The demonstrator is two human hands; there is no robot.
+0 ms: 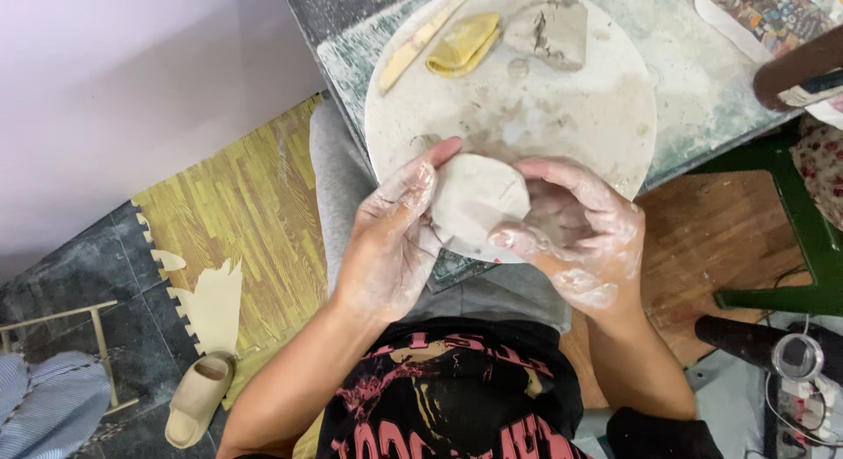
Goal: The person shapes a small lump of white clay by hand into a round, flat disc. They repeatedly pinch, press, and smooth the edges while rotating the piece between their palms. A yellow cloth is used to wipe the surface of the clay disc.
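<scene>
A flat, roundish slab of pale grey clay [474,198] sits between both my hands, just above the near rim of a round white work board [580,116]. My left hand [391,239], smeared with clay, cups its left side with the fingers stretched up along the edge. My right hand [580,235] grips its right side, thumb and fingertips pressing on the slab. Both hands hover over my lap in grey trousers.
On the board's far side lie a wooden modelling tool [417,42], a folded yellow sponge [464,44] and a lump of grey clay [551,33]. The dusty table [702,90] holds the board. A green stool [803,239], a beige slipper [198,397] and yellow floor mats [246,222] surround me.
</scene>
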